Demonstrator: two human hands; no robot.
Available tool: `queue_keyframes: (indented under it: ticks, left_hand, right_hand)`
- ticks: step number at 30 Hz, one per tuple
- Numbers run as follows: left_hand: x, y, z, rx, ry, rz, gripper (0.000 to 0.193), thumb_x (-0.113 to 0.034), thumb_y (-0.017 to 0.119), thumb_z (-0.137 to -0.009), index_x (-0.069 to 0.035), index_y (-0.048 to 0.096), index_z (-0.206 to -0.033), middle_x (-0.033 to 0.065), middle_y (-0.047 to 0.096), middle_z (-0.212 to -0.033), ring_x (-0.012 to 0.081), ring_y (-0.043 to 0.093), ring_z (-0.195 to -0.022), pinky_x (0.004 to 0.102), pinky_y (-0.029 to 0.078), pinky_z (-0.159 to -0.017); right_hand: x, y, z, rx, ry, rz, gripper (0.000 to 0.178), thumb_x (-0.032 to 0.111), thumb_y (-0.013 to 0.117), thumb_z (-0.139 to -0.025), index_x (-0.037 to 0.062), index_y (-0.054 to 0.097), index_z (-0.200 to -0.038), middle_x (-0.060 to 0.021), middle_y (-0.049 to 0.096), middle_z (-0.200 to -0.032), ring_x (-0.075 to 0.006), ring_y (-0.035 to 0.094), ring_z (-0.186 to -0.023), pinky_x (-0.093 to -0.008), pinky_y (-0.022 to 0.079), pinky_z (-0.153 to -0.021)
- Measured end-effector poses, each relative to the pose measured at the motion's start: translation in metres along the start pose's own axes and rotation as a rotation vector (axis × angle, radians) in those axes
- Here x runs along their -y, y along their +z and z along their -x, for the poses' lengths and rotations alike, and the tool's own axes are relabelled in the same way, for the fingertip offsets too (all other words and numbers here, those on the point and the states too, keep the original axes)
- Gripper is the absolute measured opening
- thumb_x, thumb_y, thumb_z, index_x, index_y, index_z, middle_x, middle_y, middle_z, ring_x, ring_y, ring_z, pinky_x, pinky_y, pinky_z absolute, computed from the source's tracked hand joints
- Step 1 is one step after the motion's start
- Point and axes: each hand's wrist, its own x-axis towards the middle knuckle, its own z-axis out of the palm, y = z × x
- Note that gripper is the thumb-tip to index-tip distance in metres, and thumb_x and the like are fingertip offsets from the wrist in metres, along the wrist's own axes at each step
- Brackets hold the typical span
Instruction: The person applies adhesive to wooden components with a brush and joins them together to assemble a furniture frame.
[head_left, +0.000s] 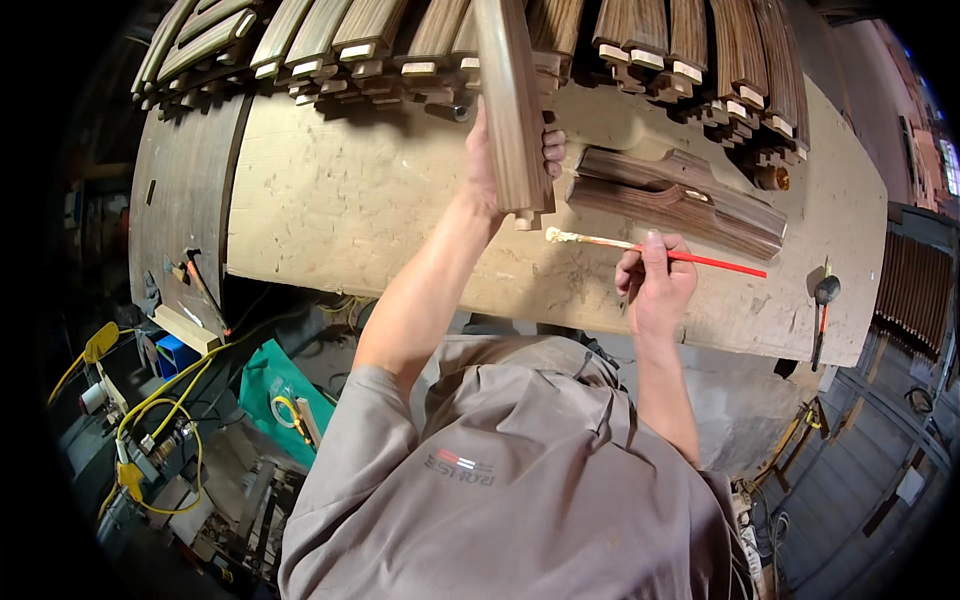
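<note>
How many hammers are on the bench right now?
2: one hammer at the bench's left edge, one mallet near its right edge. Others may be hidden.

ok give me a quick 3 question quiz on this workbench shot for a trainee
1. True or false: the left hand grips a dark wooden slat near its lower tenon end.
2. Multiple choice: the right hand holds a) a hammer b) a red-handled brush c) a chisel.
3. Short answer: where does the brush's bristle tip point?

Key
1. True; the slat stands upright over the workbench.
2. b; it is pinched like a pen.
3. Toward the slat's lower end, just beside it; whether they touch cannot be told.
</note>
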Motion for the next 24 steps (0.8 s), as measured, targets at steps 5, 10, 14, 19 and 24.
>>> queue_keyframes:
  ticks: [5, 10, 14, 19, 24]
  left_hand:
    - [0.005, -0.009, -0.006, 0.126, -0.039, 0.102, 0.05, -0.043, 0.047, -0.089, 0.002, 0.05, -0.11, 0.0082, 0.044, -0.089, 0.0187, 0.043, -0.08, 0.0319, 0.043, -0.07]
    - [0.004, -0.012, -0.007, 0.127, -0.041, 0.159, 0.051, -0.047, 0.045, -0.089, 0.001, 0.051, -0.106, 0.0082, 0.046, -0.085, 0.0196, 0.047, -0.077, 0.0325, 0.045, -0.066]
    - [0.006, -0.007, -0.006, 0.08, -0.031, 0.146, 0.05, -0.046, 0.042, -0.09, 0.001, 0.053, -0.103, 0.0089, 0.048, -0.084, 0.0201, 0.049, -0.075, 0.0327, 0.046, -0.064]
    - [0.004, -0.009, -0.003, 0.049, -0.063, 0.163, 0.046, -0.045, 0.042, -0.091, -0.001, 0.053, -0.1, 0.0086, 0.048, -0.082, 0.0199, 0.049, -0.073, 0.0326, 0.046, -0.064]
    - [-0.029, 0.012, 0.053, -0.332, -0.064, -0.3, 0.061, -0.066, 0.045, -0.088, -0.007, 0.054, -0.098, 0.0075, 0.055, -0.079, 0.0189, 0.054, -0.067, 0.0308, 0.047, -0.057]
  right_hand:
    - [-0.002, 0.018, 0.0, 0.055, 0.059, -0.061, 0.022, 0.02, 0.06, -0.094, 0.0036, 0.051, -0.082, -0.0083, 0.06, -0.064, -0.0129, 0.055, -0.048, -0.0247, 0.042, -0.041]
    - [-0.013, 0.012, -0.004, 0.016, 0.016, 0.064, 0.024, 0.02, 0.061, -0.094, 0.0037, 0.05, -0.08, -0.0083, 0.06, -0.063, -0.0126, 0.056, -0.048, -0.0246, 0.043, -0.041]
    - [-0.012, 0.003, -0.004, -0.015, 0.051, -0.036, 0.022, 0.019, 0.06, -0.093, 0.0058, 0.049, -0.08, -0.008, 0.059, -0.063, -0.0135, 0.054, -0.045, -0.0249, 0.041, -0.038]
    - [-0.012, 0.013, -0.005, 0.002, 0.075, 0.05, 0.023, 0.018, 0.06, -0.093, 0.0042, 0.049, -0.079, -0.0076, 0.059, -0.062, -0.0127, 0.056, -0.047, -0.0243, 0.042, -0.041]
    - [-0.011, -0.047, -0.001, -0.133, 0.082, 0.096, 0.02, 0.015, 0.059, -0.092, 0.0051, 0.048, -0.077, -0.0053, 0.054, -0.059, -0.0115, 0.05, -0.043, -0.0246, 0.039, -0.039]
